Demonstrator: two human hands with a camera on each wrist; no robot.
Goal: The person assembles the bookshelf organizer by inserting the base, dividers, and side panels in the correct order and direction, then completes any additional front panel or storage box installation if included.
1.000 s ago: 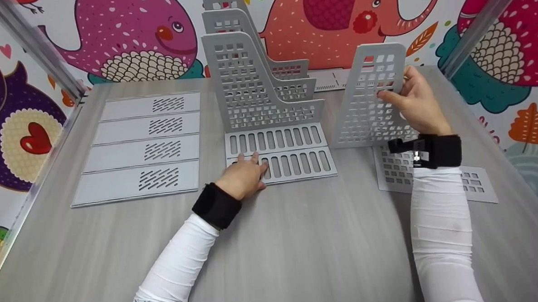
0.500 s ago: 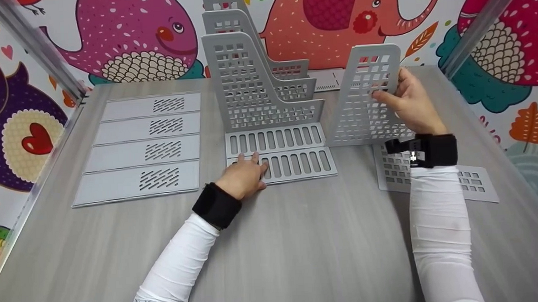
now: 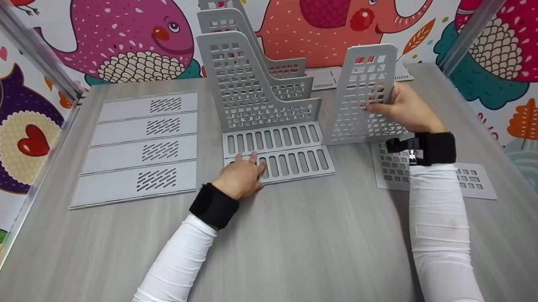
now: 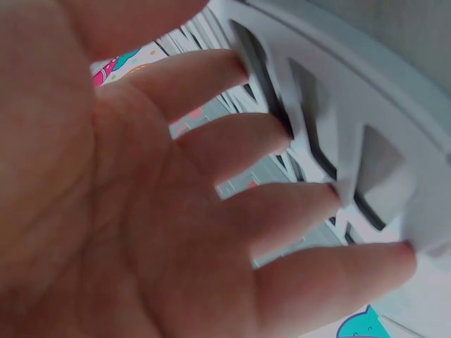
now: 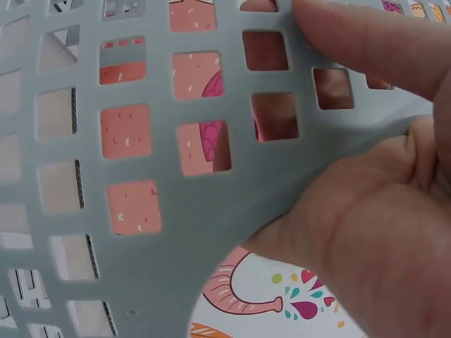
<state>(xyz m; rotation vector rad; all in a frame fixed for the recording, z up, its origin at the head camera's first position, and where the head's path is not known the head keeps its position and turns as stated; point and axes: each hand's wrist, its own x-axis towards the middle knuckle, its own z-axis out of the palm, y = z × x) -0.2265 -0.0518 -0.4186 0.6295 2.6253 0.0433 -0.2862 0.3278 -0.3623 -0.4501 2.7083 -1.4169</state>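
My left hand rests with spread, straight fingers on the near left part of a grey slotted panel lying on the table. In the left wrist view its fingertips touch the edges of the slots. My right hand pinches a grey perforated panel by its right edge, thumb on the near face and fingers behind. That panel stands upright just right of the slotted one; whether they join is unclear. At the back of the slotted panel, several grey perforated dividers stand upright in a row.
To the left lies a wide grey panel with creases and slanted slits. Another perforated panel lies flat beneath my right forearm. A pale flat piece lies at the back. Patterned walls border the table.
My right hand has slid lower along the edge of the upright perforated panel, which has shifted slightly left. My left hand stays on the slotted panel.
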